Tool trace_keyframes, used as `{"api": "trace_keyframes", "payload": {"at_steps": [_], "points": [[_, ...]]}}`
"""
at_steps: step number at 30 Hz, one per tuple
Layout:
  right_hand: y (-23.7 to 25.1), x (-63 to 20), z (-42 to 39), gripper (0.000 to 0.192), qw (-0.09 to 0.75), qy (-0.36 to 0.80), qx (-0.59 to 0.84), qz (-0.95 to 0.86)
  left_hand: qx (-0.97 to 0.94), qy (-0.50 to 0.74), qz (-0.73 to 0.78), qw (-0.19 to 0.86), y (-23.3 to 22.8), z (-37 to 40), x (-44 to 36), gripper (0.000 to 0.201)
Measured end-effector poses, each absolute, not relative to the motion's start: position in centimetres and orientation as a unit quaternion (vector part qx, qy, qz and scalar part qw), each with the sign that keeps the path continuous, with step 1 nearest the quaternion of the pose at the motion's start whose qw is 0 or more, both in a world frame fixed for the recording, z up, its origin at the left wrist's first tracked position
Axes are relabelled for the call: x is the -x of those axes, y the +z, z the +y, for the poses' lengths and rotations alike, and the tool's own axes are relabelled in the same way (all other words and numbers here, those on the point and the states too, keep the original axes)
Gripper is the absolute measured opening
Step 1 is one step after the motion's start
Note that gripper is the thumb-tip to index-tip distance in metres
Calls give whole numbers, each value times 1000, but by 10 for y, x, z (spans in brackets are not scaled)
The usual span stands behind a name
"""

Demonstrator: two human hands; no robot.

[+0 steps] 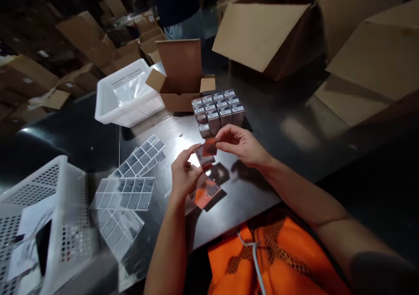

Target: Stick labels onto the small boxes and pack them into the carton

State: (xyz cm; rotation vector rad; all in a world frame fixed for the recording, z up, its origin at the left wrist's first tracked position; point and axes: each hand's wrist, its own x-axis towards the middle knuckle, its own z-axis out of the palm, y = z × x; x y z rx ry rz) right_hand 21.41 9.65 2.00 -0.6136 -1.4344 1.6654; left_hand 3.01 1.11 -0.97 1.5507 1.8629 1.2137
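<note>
- Both hands pinch one small box [207, 152] between them: left hand [183, 177] from below, right hand [242, 145] on its top edge.
- Just under the grip lies another orange box [206, 193], seemingly unfinished.
- Left of the grip, label sheets [126, 193] look partly used.
- Beyond the grip, stacked boxes [218, 109] look labelled already.

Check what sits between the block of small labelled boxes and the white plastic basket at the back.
In the head view, an open brown cardboard box sits between the block of small labelled boxes and the white plastic basket, nearly touching the basket.
</note>
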Motion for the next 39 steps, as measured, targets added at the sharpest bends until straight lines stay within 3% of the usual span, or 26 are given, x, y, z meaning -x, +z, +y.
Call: {"api": "trace_keyframes", "payload": {"at_steps": [4,10,39], "points": [[16,-223,96,54,357,703,266,-555,-574,420,670,211,-10,11,-34,55],[14,-225,94,61,337,688,287,-575,-591,420,656,208,-10,10,-38,53],[12,-219,91,60,354,667,321,-572,-619,408,651,166,-13,8,-38,51]]}}
